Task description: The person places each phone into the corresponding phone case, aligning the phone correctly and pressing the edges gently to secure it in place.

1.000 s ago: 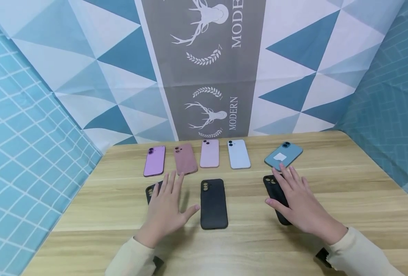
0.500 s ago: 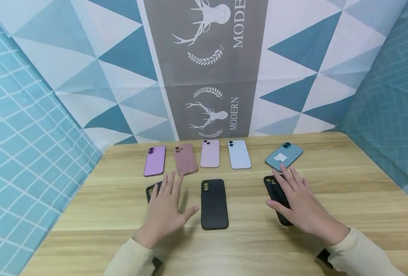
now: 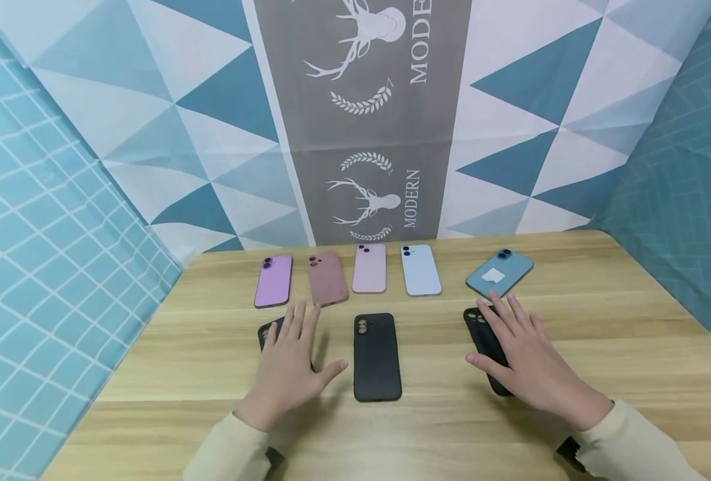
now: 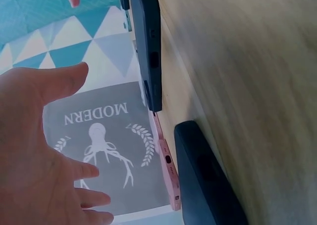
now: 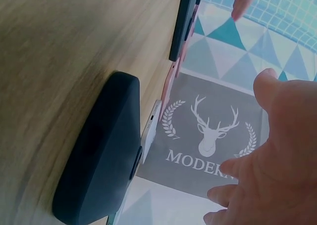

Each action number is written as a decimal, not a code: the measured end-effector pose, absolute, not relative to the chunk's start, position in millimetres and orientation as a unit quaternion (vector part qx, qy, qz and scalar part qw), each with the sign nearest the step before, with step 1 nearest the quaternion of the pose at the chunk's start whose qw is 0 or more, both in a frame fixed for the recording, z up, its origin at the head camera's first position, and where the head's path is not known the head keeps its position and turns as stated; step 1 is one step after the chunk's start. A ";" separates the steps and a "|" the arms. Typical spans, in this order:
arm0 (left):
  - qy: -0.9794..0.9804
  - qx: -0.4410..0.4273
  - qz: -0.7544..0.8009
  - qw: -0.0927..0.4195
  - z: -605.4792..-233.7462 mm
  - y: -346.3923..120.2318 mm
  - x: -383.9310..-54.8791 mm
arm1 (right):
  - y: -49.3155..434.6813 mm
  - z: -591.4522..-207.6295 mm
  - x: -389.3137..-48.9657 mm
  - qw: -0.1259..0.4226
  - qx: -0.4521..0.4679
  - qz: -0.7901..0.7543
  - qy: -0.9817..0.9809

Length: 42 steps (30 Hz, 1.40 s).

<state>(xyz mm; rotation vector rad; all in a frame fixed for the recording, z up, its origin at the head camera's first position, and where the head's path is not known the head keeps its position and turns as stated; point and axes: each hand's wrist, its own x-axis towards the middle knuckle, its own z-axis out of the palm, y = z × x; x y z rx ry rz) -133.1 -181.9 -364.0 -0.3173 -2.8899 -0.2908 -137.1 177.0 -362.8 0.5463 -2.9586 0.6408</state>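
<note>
My left hand point(image 3: 289, 377), fingers spread, hovers over a black phone case point(image 3: 265, 333) that it mostly hides in the head view. The left wrist view shows a gap between this hand point(image 4: 34, 150) and the black case point(image 4: 208, 180). Another black phone case point(image 3: 377, 361) with camera cutouts lies between the hands. On the right, my other hand point(image 3: 526, 364) is likewise spread over a slightly slanted black phone case point(image 3: 483, 339), covering its right part. Air also shows between that hand point(image 5: 282, 155) and the case point(image 5: 106, 145) in the right wrist view. Both hands hold nothing.
Along the wooden table's back edge lie a purple phone point(image 3: 273, 282), a dusty-rose phone point(image 3: 328, 279), a light pink phone point(image 3: 369, 268), a white phone point(image 3: 421, 270) and a slanted teal phone point(image 3: 500, 272) with a white patch. A patterned cloth point(image 3: 385, 133) hangs behind.
The head view has shifted slightly, so everything appears a little further right. Both hands keep their spread pose over the cases, and the phones and cases stay in place.
</note>
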 end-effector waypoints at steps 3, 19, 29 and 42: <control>-0.983 -0.108 -0.100 0.106 -364.5 -183.3 -134.6 | 177.9 -362.6 -138.5 0.031 0.175 0.205 -0.962; -0.990 -0.092 -0.098 0.045 -357.5 -186.9 -157.2 | 176.3 -355.0 -158.1 0.011 0.180 0.202 -0.963; -0.991 -0.083 -0.105 0.008 -352.3 -189.5 -177.8 | 157.5 -351.0 -183.4 -0.003 0.200 0.169 -0.965; -0.993 -0.080 -0.085 -0.015 -354.4 -192.1 -209.6 | 137.2 -358.5 -212.9 -0.021 0.201 0.162 -0.966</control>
